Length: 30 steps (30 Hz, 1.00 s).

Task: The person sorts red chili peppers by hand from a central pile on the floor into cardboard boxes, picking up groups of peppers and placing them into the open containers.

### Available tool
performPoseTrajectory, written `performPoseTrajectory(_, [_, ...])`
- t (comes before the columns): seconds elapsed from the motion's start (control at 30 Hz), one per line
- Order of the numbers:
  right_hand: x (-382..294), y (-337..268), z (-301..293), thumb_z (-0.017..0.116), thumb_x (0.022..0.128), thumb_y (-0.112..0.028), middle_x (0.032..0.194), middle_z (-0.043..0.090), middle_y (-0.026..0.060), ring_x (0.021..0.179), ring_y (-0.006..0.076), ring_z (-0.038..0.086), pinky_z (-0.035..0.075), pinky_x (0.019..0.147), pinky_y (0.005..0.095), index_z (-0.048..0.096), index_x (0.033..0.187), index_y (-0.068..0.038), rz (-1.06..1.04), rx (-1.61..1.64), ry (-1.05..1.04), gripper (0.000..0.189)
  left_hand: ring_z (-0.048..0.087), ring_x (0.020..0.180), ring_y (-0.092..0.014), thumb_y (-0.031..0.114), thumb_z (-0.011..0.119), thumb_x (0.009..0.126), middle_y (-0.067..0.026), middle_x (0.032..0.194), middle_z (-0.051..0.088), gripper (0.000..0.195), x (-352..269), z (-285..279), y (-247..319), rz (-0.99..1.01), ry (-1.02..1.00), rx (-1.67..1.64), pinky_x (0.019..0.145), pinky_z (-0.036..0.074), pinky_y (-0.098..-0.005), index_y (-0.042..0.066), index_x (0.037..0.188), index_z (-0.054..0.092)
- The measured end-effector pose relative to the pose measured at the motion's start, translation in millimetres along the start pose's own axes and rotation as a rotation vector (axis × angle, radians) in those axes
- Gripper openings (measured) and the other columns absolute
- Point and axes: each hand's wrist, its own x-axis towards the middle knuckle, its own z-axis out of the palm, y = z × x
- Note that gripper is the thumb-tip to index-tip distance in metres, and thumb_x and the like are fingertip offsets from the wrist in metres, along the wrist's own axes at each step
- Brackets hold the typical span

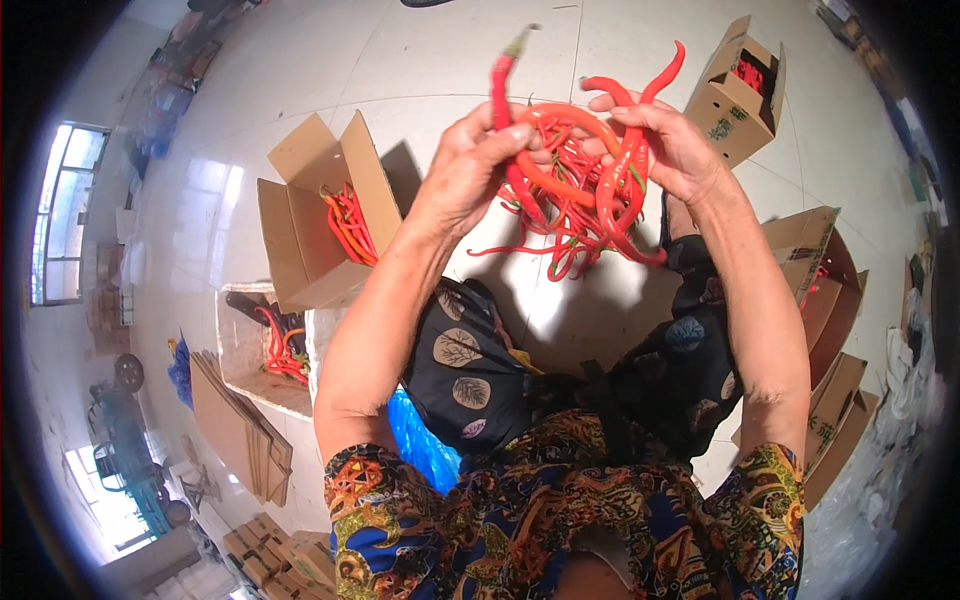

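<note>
Long red chili peppers are in both my hands, held up above a loose pile of thin red chili peppers (pixel 574 240) on the tiled floor. My left hand (pixel 480 161) grips a red chili pepper (pixel 501 86) whose green stem end points up, with more peppers curving beneath the fingers. Several long, curled red peppers (pixel 634 161) are gripped in my right hand (pixel 675 142), two of their ends sticking out above it. The peppers from the two hands overlap between them, so which hand holds some of them is unclear.
At left stand an open cardboard box (pixel 289 240) of red peppers and a white foam box (pixel 262 397) with peppers and eggplants. Flattened cardboard (pixel 240 427) lies nearby. Cardboard boxes with red peppers stand at upper right (pixel 720 112) and right (pixel 799 244). A blue plastic bag (pixel 420 439) lies beside my leg.
</note>
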Motion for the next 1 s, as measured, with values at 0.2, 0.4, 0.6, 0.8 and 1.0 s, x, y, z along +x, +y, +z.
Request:
performPoseTrajectory(0.2, [-12,-15,-10,0.060,0.087,-0.007,0.092,0.064,0.0155,0.082,0.0194,0.067,0.056,0.075,0.0277,0.055,0.101,0.006,-0.076,-0.251,0.233,0.019,0.060,0.080,-0.016,0.008,0.056,0.092,-0.0083,0.092,0.059,0.023,2,-34,4,0.082,0.091,-0.302,0.079,0.055,-0.0353,-0.001,0.113,0.052])
performPoseTrajectory(0.4, [-7,5,6,0.061,0.085,-0.001,0.079,0.064,0.0114,0.063,0.0111,0.057,0.050,0.060,0.0204,0.060,0.096,0.006,-0.025,-0.238,0.195,0.013,0.059,0.084,-0.016,0.007,0.059,0.090,-0.0083,0.097,0.059,0.028,2,-22,3,0.109,0.087,-0.306,0.085,0.051,-0.0361,0.000,0.117,0.052])
performPoseTrajectory(0.6, [-10,7,11,0.062,0.085,-0.002,0.080,0.064,0.0111,0.064,0.0106,0.056,0.049,0.059,0.0209,0.060,0.096,0.006,0.023,-0.232,0.243,0.014,0.058,0.092,-0.018,0.005,0.061,0.089,-0.0083,0.099,0.059,0.028,6,-10,3,0.184,0.054,-0.268,0.092,0.048,-0.0388,0.002,0.115,0.052])
performPoseTrajectory(0.8, [-14,5,4,0.067,0.083,-0.007,0.084,0.064,0.0082,0.064,0.0090,0.057,0.050,0.059,0.0193,0.061,0.098,0.003,0.059,-0.395,0.109,0.019,0.060,0.088,-0.019,0.007,0.058,0.092,-0.0088,0.096,0.060,0.019,7,-22,3,0.178,0.080,-0.444,0.091,0.050,-0.0396,0.001,0.110,0.056])
performPoseTrajectory(1.0, [-21,4,20,0.071,0.083,-0.013,0.093,0.067,0.0166,0.072,0.0112,0.064,0.055,0.065,0.0197,0.059,0.107,0.007,0.111,-0.301,-0.029,0.034,0.061,0.090,-0.022,0.006,0.056,0.093,-0.0120,0.096,0.060,0.017,8,-37,4,0.132,0.061,-0.624,0.092,0.051,-0.0390,-0.005,0.106,0.056])
